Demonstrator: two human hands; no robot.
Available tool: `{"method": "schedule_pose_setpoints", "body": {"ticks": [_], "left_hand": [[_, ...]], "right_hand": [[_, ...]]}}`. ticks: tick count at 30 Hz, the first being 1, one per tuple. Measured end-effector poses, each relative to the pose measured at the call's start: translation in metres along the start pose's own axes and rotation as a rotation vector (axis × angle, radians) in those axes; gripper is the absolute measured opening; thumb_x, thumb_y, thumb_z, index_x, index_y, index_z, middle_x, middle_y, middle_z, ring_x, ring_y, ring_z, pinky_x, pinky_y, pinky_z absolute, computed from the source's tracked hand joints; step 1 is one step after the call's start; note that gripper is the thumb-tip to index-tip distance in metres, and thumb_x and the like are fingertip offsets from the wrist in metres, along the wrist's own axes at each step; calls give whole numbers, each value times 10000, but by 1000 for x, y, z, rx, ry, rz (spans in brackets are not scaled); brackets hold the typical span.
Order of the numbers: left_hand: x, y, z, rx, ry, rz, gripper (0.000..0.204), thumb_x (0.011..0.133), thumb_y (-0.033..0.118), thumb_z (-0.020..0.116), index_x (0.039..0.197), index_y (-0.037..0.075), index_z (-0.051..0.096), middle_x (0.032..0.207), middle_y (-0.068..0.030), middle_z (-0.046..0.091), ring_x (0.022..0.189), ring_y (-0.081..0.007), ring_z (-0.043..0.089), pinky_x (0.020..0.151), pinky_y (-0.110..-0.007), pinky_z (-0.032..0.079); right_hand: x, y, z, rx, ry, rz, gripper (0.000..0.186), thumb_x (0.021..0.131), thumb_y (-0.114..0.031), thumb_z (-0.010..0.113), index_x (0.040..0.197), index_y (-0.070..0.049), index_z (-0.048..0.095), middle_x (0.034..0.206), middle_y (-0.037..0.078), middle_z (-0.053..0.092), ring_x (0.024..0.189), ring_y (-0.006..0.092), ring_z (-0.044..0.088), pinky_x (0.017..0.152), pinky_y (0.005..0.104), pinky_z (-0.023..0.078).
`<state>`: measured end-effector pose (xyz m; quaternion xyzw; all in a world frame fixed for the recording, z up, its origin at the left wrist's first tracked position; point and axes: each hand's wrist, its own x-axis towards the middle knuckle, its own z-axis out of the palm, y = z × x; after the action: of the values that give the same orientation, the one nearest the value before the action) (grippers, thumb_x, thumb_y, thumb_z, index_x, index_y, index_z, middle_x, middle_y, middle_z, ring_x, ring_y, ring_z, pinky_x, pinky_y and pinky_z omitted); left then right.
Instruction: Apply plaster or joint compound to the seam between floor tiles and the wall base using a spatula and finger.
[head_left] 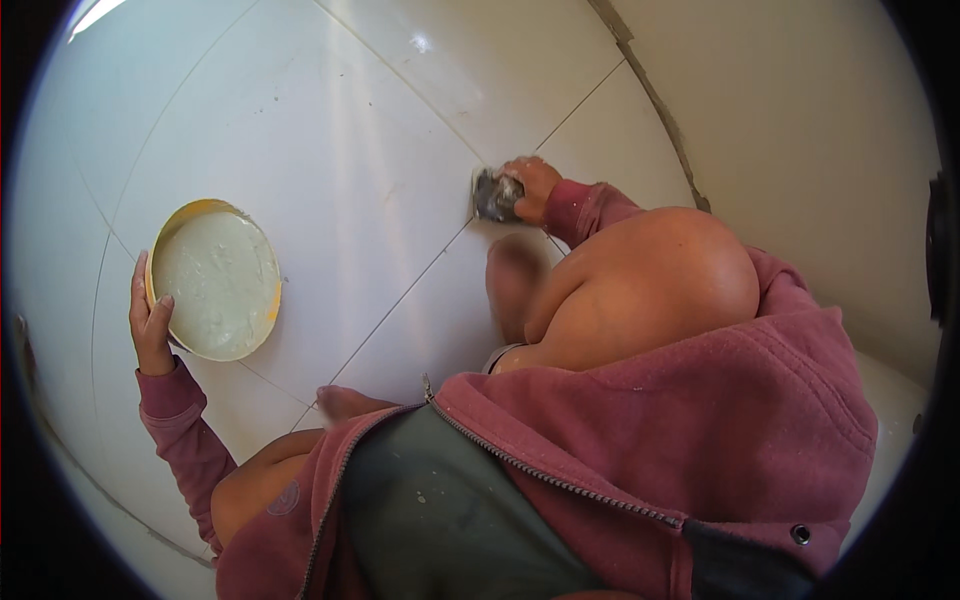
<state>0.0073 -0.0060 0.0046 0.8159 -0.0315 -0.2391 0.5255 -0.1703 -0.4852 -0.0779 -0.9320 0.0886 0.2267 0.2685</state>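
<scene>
Head view: we squat on the white tiled floor (pixel 330 150), its joints running diagonally. Near left stands our shallow yellow bowl (pixel 215 280) of pale grout, and our left hand (pixel 150 320) grips its rim, fingers curled over the edge. Farther right, our right hand (pixel 530 187) closes around a small grey pad (pixel 493 196), pressed on a joint. We judge grouting is under way; the next move calls for steady pressure along the line.
</scene>
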Motion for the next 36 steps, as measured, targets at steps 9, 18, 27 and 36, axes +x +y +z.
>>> {"method": "schedule_pose_setpoints", "body": {"ticks": [9,18,27,36], "left_hand": [[1,-3,-1,-30,0,-37,659,710,223,489,1294,-3,281,1231,-151,394,1126,-225,384,960,-313,279],[-4,-3,-4,-61,11,-18,637,740,222,502,1293,-1,280,1233,-139,395,1129,-221,382,956,-312,293],[-6,-10,26,-37,203,178,507,758,206,546,1198,-12,421,1119,-146,471,1010,-212,463,873,-308,374],[-2,-8,23,51,356,75,564,729,337,590,1172,9,471,1023,-183,499,958,-239,503,832,-302,401]], "right_hand": [[67,21,-35,-52,17,-87,328,594,-45,508,900,-95,617,915,118,581,875,299,528,755,355,440],[-13,57,-17,-20,-433,-152,433,516,2,489,910,-123,619,856,100,602,827,285,543,744,331,441],[82,-119,-66,766,-710,-129,453,591,-21,387,1028,-41,507,826,72,556,684,141,519,666,263,440],[132,-280,15,69,-575,-735,358,737,-221,439,990,14,530,905,237,564,810,343,557,750,380,433]]}}
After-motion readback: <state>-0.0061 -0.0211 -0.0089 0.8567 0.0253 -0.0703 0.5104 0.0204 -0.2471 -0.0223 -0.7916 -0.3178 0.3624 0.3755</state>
